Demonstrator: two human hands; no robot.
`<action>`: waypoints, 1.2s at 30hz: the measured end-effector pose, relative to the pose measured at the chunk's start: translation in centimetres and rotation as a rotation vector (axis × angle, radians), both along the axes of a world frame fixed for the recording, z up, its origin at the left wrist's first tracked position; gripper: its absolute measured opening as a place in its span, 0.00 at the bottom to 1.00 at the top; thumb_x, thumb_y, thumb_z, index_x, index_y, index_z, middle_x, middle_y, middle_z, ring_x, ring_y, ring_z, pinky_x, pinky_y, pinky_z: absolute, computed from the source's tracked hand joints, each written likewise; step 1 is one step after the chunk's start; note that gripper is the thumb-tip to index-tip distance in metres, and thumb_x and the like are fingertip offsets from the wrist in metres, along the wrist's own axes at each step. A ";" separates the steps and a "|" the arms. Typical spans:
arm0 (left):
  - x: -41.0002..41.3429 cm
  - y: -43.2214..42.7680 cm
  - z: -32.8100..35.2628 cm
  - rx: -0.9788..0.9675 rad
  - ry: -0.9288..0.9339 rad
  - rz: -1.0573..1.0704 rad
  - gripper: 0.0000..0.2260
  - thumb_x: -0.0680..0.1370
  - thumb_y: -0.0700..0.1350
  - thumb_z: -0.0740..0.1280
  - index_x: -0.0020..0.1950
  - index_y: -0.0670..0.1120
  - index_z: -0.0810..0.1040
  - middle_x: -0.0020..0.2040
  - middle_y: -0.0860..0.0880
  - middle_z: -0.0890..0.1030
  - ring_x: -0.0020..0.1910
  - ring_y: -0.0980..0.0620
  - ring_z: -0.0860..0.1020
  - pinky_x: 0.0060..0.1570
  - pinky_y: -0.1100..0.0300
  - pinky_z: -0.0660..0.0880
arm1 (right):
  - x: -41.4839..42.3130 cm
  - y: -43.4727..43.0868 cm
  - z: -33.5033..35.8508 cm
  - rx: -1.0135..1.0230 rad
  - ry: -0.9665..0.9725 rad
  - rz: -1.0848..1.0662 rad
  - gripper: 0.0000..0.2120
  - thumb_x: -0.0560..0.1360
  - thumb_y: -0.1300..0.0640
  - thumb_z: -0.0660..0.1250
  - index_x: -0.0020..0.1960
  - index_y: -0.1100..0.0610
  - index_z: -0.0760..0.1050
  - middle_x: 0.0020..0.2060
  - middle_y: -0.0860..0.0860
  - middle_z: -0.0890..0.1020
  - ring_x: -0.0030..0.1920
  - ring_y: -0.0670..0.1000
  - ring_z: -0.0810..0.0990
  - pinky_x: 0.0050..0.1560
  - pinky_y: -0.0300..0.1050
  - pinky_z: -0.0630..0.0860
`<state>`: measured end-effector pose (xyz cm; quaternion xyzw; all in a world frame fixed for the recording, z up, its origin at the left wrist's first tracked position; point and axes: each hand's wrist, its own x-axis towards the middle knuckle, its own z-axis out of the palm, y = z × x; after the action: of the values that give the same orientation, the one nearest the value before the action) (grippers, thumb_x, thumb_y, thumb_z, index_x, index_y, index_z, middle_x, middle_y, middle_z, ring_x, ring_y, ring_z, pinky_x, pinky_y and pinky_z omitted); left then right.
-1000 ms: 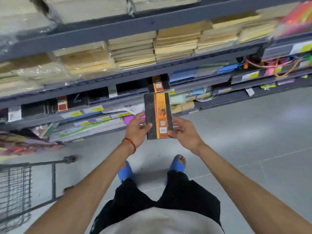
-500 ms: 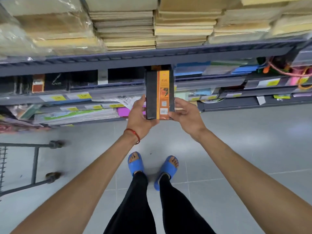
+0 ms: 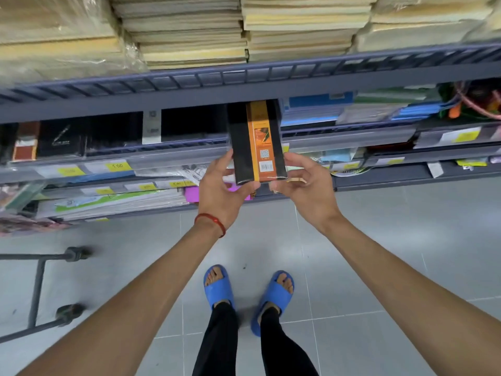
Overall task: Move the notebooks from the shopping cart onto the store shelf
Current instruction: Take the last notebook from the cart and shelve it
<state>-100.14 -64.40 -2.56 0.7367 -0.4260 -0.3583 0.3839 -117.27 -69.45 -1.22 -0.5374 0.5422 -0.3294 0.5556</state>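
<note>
A black notebook with an orange band [image 3: 256, 142] is held upright in front of the grey store shelf [image 3: 189, 156], its top end tucked under the shelf above. My left hand [image 3: 221, 192] grips its lower left corner, thumb under the bottom edge. My right hand [image 3: 303, 185] holds the lower right edge with curled fingers. Other black notebooks [image 3: 89, 135] stand on the same shelf to the left. Only the base rails and wheels of the shopping cart [image 3: 40, 289] show at the lower left.
Stacks of tan paper pads [image 3: 189, 31] fill the shelf above. Blue and green folders [image 3: 352, 107] lie to the right, flat packs and a pink item [image 3: 192, 192] on the lower shelf. Yellow price tags [image 3: 118, 166] line the rails. Grey tiled floor [image 3: 379, 253] lies underfoot.
Both hands have carried the notebook up and forward toward the shelf; its top now sits under the upper shelf. The view has shifted closer to the shelf and the cart basket has left the view.
</note>
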 end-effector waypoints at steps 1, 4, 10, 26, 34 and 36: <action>0.2 -0.2 -0.1 -0.008 -0.036 -0.018 0.35 0.71 0.47 0.77 0.76 0.52 0.67 0.70 0.51 0.71 0.67 0.53 0.71 0.66 0.52 0.73 | 0.2 -0.2 -0.3 -0.019 0.016 -0.015 0.26 0.67 0.67 0.79 0.61 0.52 0.78 0.53 0.42 0.82 0.45 0.37 0.80 0.44 0.32 0.77; 0.9 -0.8 -0.5 -0.018 -0.170 -0.079 0.36 0.72 0.51 0.76 0.77 0.50 0.65 0.74 0.50 0.65 0.74 0.53 0.62 0.72 0.61 0.62 | 0.5 -0.8 -1.6 -0.097 0.128 -0.015 0.27 0.68 0.61 0.80 0.66 0.54 0.78 0.59 0.49 0.81 0.57 0.43 0.80 0.54 0.37 0.79; 1.8 -2.3 -1.2 0.005 -0.153 -0.148 0.38 0.74 0.52 0.74 0.79 0.49 0.60 0.78 0.52 0.63 0.76 0.54 0.61 0.75 0.55 0.61 | 1.0 -1.8 -2.5 -0.176 0.158 0.075 0.29 0.72 0.58 0.77 0.72 0.54 0.73 0.65 0.49 0.79 0.65 0.48 0.77 0.67 0.46 0.75; 1.7 -5.1 -1.2 -0.056 -0.410 -0.081 0.33 0.76 0.53 0.72 0.77 0.46 0.64 0.73 0.48 0.71 0.73 0.50 0.67 0.71 0.59 0.65 | 2.8 -4.8 -3.0 -0.366 0.375 0.052 0.25 0.73 0.57 0.76 0.68 0.49 0.76 0.56 0.48 0.81 0.55 0.47 0.80 0.61 0.46 0.79; 2.6 -6.7 -2.0 -0.100 -0.680 -0.079 0.29 0.75 0.59 0.70 0.72 0.46 0.72 0.62 0.48 0.81 0.64 0.48 0.73 0.64 0.52 0.66 | 4.1 -6.0 -3.7 -0.379 0.510 -0.004 0.29 0.75 0.54 0.74 0.74 0.57 0.70 0.66 0.53 0.78 0.65 0.52 0.77 0.67 0.51 0.74; 2.8 -7.1 -2.3 -0.095 -0.705 -0.092 0.29 0.76 0.61 0.68 0.71 0.46 0.73 0.58 0.49 0.81 0.62 0.47 0.74 0.64 0.52 0.65 | 4.3 -6.1 -3.8 -0.375 0.537 -0.003 0.29 0.76 0.53 0.73 0.75 0.57 0.69 0.67 0.54 0.77 0.66 0.54 0.75 0.68 0.53 0.73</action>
<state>-97.29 -71.48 -4.83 0.7762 -0.5814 -0.0787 0.2307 -112.95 -75.52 -5.02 -0.6973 0.6000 -0.2706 0.2837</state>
